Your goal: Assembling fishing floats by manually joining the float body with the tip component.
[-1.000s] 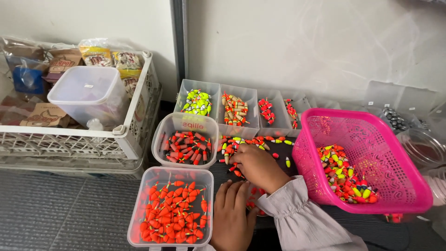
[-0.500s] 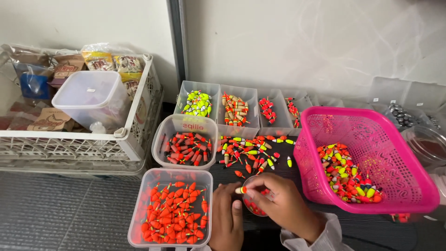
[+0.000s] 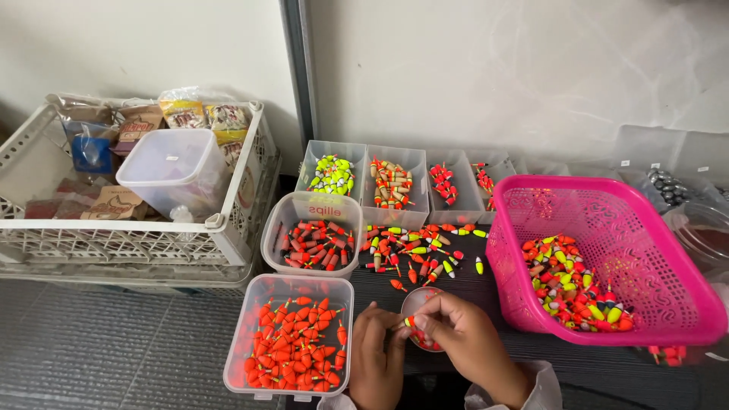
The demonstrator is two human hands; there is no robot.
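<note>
From the head camera, my left hand (image 3: 377, 357) and my right hand (image 3: 463, 342) met over a small round clear dish (image 3: 420, 328), fingertips pinched closed together on one small orange-and-yellow plastic float (image 3: 408, 322), just right of the clear square tub of orange floats (image 3: 292, 334), pink plastic basket (image 3: 645, 304) near on the right.

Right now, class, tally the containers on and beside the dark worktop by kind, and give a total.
Pink plastic mesh basket: 1
Clear lidless tubs of orange floats, square and rounded: 2
Clear open bins in the back row: 4
White slatted plastic crate: 1
Frosted lidded plastic tub inside the crate: 1
Total: 9
</note>
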